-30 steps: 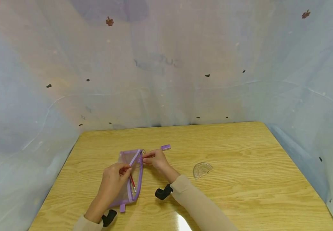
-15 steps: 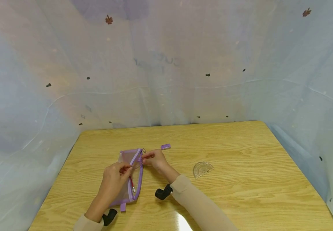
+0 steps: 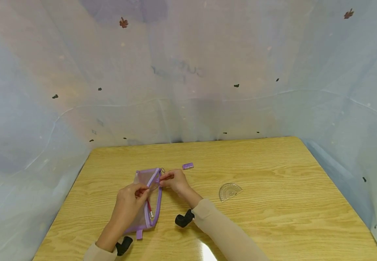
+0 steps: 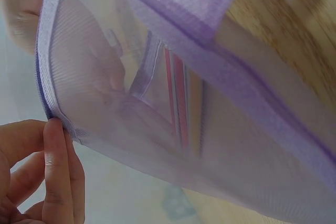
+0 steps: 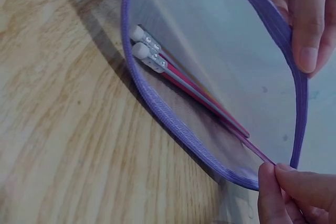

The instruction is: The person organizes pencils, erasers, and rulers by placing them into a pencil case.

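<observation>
A purple mesh pencil case (image 3: 139,217) lies at the table's left, its zipper parted. Inside are pencils (image 5: 189,82), with white eraser ends in the right wrist view. My left hand (image 3: 129,199) pinches one zipper edge between thumb and fingers, also seen in the left wrist view with the zipper edge (image 4: 52,90). At the far end of the opening, my right hand (image 3: 176,181) pinches the case where the two zipper edges meet. A thin pink line runs from the pencils towards these fingertips; what it is, I cannot tell. The fingers cover the zipper pull.
A purple eraser-like block (image 3: 187,166) lies beyond my right hand. Farther right is a clear protractor (image 3: 229,192). The wooden table (image 3: 289,203) is ringed by a pale curtain (image 3: 191,72). A small ring (image 3: 163,170) hangs at the case's far corner.
My right hand has shifted slightly left, closer to the case's far end. The left hand keeps its grip on the zipper edge, and the case stays in place.
</observation>
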{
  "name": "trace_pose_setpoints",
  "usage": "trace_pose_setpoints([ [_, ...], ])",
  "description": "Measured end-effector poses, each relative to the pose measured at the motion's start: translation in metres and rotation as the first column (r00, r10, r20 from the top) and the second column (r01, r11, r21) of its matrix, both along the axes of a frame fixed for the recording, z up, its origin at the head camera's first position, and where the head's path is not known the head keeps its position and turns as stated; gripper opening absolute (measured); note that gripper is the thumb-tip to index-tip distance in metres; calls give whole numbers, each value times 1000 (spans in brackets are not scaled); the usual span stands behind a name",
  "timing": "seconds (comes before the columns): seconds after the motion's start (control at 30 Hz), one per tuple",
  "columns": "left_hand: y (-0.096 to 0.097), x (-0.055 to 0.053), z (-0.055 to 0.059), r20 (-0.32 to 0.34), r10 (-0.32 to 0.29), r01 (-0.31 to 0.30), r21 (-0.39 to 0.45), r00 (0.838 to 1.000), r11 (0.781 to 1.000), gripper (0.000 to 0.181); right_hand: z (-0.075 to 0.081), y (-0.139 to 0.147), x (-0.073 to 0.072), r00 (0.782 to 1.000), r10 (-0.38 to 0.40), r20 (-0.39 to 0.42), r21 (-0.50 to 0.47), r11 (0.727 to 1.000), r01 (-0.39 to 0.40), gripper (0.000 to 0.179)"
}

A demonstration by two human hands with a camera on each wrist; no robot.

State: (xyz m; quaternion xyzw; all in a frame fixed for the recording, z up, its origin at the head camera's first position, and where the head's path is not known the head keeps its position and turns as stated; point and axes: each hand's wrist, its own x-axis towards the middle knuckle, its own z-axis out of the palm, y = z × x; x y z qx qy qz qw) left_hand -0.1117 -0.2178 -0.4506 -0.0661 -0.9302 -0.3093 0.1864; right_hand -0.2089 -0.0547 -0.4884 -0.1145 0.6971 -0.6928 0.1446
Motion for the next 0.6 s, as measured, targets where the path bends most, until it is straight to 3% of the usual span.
trace_pose_setpoints([
  [0.3,-1,0,1,2,2,-2,0,1000,1000,6,1,-3,1,999,-2,-40,82,997,6,11],
  [0.6,-2,0,0,-3,0,0,-1,1000,1000,6,-3,-3,2,994,72,-87,175,983,-56,8],
])
